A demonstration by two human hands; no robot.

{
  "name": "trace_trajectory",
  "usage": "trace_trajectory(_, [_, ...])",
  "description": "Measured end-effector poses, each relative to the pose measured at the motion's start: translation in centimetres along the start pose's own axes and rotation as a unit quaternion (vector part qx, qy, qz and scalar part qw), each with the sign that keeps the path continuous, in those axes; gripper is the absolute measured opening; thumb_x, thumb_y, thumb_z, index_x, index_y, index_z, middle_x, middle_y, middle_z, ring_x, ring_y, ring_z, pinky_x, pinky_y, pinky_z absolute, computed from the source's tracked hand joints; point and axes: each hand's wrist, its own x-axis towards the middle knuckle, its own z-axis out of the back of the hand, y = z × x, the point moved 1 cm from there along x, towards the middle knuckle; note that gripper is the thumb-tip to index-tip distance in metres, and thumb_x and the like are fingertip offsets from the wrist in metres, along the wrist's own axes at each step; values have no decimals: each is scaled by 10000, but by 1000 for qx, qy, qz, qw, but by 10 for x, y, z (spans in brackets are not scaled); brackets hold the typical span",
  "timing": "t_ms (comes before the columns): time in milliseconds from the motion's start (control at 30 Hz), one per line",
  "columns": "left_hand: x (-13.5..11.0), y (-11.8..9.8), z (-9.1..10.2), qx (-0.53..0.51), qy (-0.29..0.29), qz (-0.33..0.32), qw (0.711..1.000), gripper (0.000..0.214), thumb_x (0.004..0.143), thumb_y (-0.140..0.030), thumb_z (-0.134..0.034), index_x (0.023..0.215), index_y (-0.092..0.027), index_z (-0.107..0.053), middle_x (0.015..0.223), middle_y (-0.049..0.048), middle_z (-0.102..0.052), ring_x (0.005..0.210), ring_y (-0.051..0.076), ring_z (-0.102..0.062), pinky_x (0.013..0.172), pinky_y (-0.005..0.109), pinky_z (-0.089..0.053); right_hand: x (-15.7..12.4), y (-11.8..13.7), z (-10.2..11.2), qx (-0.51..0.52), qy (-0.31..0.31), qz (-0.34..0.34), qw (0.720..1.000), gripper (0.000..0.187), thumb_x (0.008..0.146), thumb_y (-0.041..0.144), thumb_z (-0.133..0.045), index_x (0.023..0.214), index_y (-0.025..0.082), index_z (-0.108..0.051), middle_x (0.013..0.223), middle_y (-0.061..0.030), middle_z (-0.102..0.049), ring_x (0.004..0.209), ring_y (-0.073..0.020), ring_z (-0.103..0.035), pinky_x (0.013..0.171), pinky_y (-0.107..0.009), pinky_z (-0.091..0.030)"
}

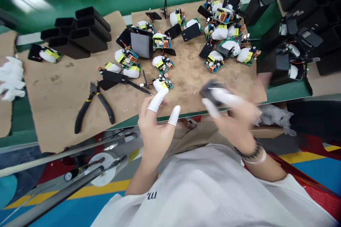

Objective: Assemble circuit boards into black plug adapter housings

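My left hand is at the bench's front edge, with white finger cots on thumb and index finger. Those two fingers are spread, with nothing seen between them. Just beyond the index fingertip lies a small circuit board with white and yellow parts; whether they touch I cannot tell. My right hand, smeared by motion and also wearing white finger cots, grips a dark plastic piece above the cardboard. The blur hides its exact shape. Left of my left hand lie a black-handled tool with a thin tip and open cutting pliers.
Brown cardboard covers the green bench. Black open-ended cases stand at the left back, and more black cases stand at the right with boards hanging out. Several circuit boards are heaped at the back right. White gloves lie far left.
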Motion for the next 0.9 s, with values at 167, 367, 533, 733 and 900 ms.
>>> trace_trajectory(167, [6, 0, -27, -102, 125, -39, 986, 603, 913, -301, -779, 1480, -253, -581, 1389, 107, -665, 1266, 251, -660, 1095, 385, -547, 2, -2, -7, -12, 27, 27, 999, 119, 938, 212, -721, 1046, 254, -747, 1020, -41, -841, 876, -263, -817, 1301, -749, -278])
trace_trajectory(367, [30, 3, -59, -275, 251, -41, 927, 514, 993, -344, -688, 1487, -229, -599, 1565, 110, -617, 1464, 248, -577, 1232, 363, -460, -2, -14, 3, 107, 58, -39, 992, 381, 910, 220, -739, 1278, 292, -671, 1276, -43, -794, 1163, -272, -778, 1276, -625, -417])
trace_trajectory(533, [49, 2, -68, -324, 264, -6, 909, 267, 998, -291, -660, 1220, -199, -774, 1310, 71, -789, 1268, 229, -718, 1113, 323, -545, -7, -25, -3, 177, 51, -98, 978, 605, 881, 322, -793, 1419, 264, -525, 1358, -90, -727, 1310, -281, -702, 1207, -497, -527])
trace_trajectory(733, [50, 1, -62, -294, 285, -13, 912, 234, 1004, -302, -662, 1188, -245, -795, 1347, 44, -778, 1388, 255, -654, 1215, 379, -460, -6, -27, -4, 235, 69, -108, 963, 604, 869, 268, -819, 1397, 308, -529, 1314, -46, -746, 1210, -255, -755, 1170, -469, -553])
trace_trajectory(900, [56, 8, -59, -236, 293, -60, 925, 287, 1007, -399, -664, 1231, -272, -791, 1344, 47, -779, 1441, 290, -606, 1246, 451, -432, -3, -25, -2, 223, 39, -45, 973, 404, 890, 204, -794, 1265, 315, -693, 1313, -46, -769, 1224, -243, -745, 1055, -398, -622])
